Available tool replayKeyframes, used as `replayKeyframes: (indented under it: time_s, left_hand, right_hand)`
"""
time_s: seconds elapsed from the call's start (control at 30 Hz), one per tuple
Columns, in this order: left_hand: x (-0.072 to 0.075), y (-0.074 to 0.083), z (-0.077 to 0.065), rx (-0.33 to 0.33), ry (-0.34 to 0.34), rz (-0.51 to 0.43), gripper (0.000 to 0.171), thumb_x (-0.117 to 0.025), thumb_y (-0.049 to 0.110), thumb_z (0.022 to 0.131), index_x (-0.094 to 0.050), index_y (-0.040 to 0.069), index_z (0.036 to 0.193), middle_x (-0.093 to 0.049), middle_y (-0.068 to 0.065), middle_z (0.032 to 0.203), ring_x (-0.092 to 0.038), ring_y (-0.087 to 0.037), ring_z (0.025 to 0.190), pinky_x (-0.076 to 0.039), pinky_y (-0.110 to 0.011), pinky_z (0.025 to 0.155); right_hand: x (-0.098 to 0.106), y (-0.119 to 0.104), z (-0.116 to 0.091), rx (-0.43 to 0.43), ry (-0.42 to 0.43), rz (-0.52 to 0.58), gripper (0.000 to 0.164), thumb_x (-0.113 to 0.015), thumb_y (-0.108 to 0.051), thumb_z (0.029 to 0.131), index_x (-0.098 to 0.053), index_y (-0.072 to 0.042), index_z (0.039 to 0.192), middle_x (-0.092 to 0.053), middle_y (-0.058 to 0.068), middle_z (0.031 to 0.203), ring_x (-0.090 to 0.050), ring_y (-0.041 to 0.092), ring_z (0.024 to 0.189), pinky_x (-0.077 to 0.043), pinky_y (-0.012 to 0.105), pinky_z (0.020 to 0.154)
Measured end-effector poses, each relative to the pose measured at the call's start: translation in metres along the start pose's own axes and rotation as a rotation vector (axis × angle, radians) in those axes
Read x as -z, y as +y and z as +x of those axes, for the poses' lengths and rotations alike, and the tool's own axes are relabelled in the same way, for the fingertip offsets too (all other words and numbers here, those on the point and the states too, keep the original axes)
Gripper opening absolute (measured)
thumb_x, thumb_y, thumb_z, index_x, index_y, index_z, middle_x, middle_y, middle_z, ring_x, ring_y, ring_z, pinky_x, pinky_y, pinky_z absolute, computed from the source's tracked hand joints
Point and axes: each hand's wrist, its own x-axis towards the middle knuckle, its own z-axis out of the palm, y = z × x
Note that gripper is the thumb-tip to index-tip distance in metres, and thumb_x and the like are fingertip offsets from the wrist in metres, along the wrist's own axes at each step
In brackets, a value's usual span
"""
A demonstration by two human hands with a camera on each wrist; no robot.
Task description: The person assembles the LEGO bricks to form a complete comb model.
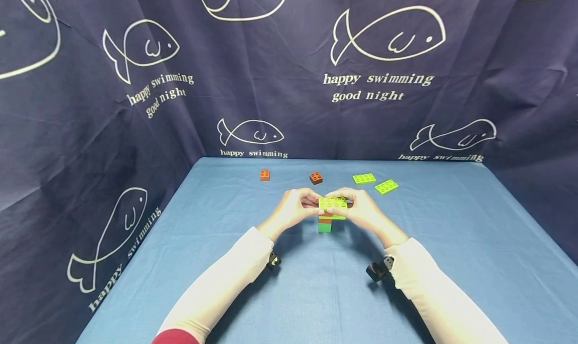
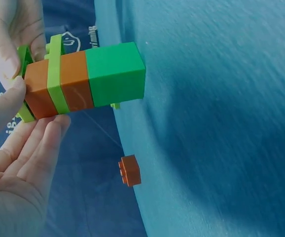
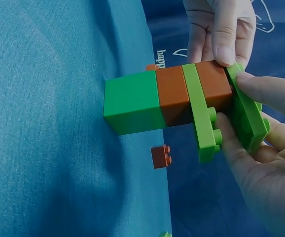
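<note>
A small tower of toy bricks stands on the table between both hands. From the bottom it has a green block [image 3: 132, 101], an orange-brown brick [image 3: 174, 96], a lime plate [image 3: 199, 113] jutting out to the right, and another orange-brown brick [image 2: 39, 89]. Topmost lies a second lime plate [image 1: 332, 202], studs up. My left hand [image 1: 293, 207] grips the tower's upper end, its thumb at the upper brown brick and its fingers behind. With thumb and fingers, my right hand [image 1: 363, 211] pinches the top lime plate near its overhanging right end.
Toward the table's back lie an orange brick [image 1: 264, 175], a brown brick [image 1: 316, 178] and two lime plates, one left [image 1: 364, 178] and one right [image 1: 386, 186]. A blue cloth [image 1: 316, 294] covers the table. Behind it hangs a dark curtain [image 1: 298, 83] with fish drawings.
</note>
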Motion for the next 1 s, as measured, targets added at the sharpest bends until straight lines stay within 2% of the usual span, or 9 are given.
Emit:
replayKeyframes:
  time_s: [0.2, 0.53, 0.77, 1.0]
  left_hand:
    - [0.001, 0.0013, 0.0012, 0.019, 0.004, -0.048, 0.026, -0.082, 0.009, 0.076, -0.072, 0.004, 0.099, -0.074, -0.011, 0.093, -0.071, -0.013, 0.081, -0.057, -0.019, 0.073]
    - [0.0018, 0.0033, 0.0031, 0.045, -0.007, -0.079, 0.024, -0.083, 0.006, 0.075, -0.072, 0.003, 0.096, -0.074, -0.013, 0.093, -0.072, -0.014, 0.08, -0.057, -0.02, 0.071]
    - [-0.0002, 0.0019, 0.0048, 0.062, -0.008, -0.074, 0.024, -0.082, 0.005, 0.075, -0.072, 0.002, 0.096, -0.074, -0.013, 0.094, -0.072, -0.016, 0.081, -0.057, -0.019, 0.071]
    - [0.003, 0.0012, 0.0044, 0.101, -0.016, -0.049, 0.026, -0.083, 0.01, 0.075, -0.072, 0.005, 0.097, -0.074, -0.01, 0.093, -0.069, -0.012, 0.08, -0.056, -0.019, 0.071]
  right_hand:
    - [-0.002, -0.0021, -0.0002, 0.002, 0.004, 0.012, 0.038, -0.079, -0.022, 0.082, -0.07, -0.007, 0.115, -0.068, 0.009, 0.117, -0.06, 0.021, 0.103, -0.053, 0.024, 0.076]
    - [-0.0017, 0.002, 0.0008, 0.01, -0.003, 0.011, 0.035, -0.078, -0.021, 0.083, -0.071, -0.008, 0.114, -0.068, 0.012, 0.115, -0.061, 0.024, 0.102, -0.053, 0.027, 0.077]
    - [-0.002, 0.003, -0.0011, -0.017, -0.009, 0.037, 0.037, -0.077, -0.023, 0.083, -0.07, -0.007, 0.116, -0.068, 0.013, 0.116, -0.06, 0.023, 0.101, -0.053, 0.023, 0.076]
    - [-0.0045, 0.0021, 0.0001, -0.083, -0.016, 0.108, 0.04, -0.079, -0.021, 0.082, -0.068, -0.006, 0.117, -0.07, 0.014, 0.11, -0.06, 0.013, 0.083, -0.05, 0.02, 0.068]
